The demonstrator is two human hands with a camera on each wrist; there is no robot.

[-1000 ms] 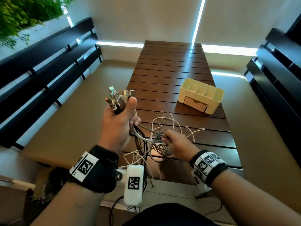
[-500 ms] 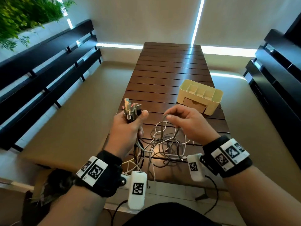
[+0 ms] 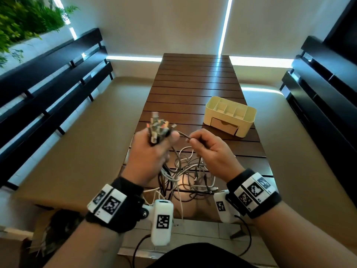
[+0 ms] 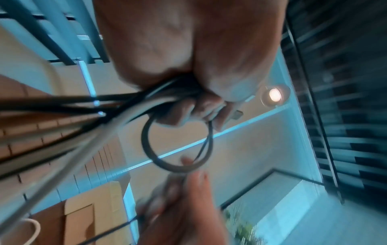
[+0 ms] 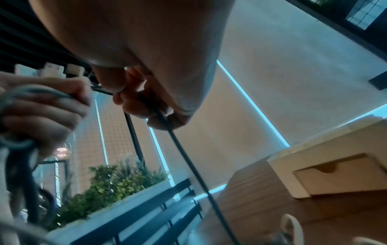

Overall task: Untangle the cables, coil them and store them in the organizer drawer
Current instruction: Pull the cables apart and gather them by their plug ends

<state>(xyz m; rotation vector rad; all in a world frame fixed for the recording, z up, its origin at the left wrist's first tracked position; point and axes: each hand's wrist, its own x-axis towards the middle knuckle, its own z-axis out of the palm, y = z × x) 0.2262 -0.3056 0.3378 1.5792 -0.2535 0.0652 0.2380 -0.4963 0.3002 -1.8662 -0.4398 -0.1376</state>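
Note:
My left hand (image 3: 152, 149) grips a bundle of cable plug ends (image 3: 157, 127) upright above the near end of the table; in the left wrist view its fingers (image 4: 201, 107) curl round the black and white cords. My right hand (image 3: 204, 146) pinches one dark cable (image 3: 183, 134) just right of the bundle; the right wrist view shows that cable (image 5: 184, 154) running down from the pinch. The tangle of white and dark cables (image 3: 191, 175) hangs and lies on the table between my wrists. The cream organizer (image 3: 230, 116) stands at the right, its drawer (image 3: 224, 125) closed.
The slatted wooden table (image 3: 195, 82) runs away from me. Black benches (image 3: 48, 74) line the left and right sides. A plant (image 3: 23, 22) fills the top left corner. A cardboard box (image 3: 48, 225) lies on the floor at the lower left.
My left hand has lowered and moved right with the plug bundle. My right hand rose from the tangle and now pinches one dark cable beside the bundle.

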